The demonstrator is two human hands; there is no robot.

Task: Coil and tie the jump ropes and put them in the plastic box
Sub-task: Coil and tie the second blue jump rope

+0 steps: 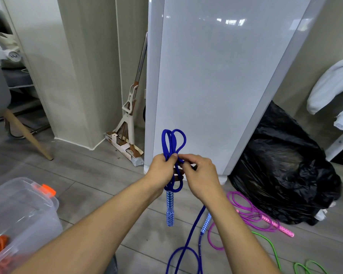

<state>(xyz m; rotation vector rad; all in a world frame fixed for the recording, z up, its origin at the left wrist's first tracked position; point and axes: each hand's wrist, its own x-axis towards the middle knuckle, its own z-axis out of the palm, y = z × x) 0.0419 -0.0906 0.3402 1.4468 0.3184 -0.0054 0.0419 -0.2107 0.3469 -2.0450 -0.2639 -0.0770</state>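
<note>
Loops of the blue jump rope (pixel 173 143) stood above the left hand (pixel 161 169), which gripped them. The right hand (pixel 201 175) pinched a strand beside it.

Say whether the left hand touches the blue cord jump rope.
Touching. Head view: the left hand grips the blue cord jump rope below its loops.

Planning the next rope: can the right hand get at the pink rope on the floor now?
Not right away, probably: the right hand pinches the blue rope. The pink rope lies uncovered on the floor, so once freed, likely yes.
</note>
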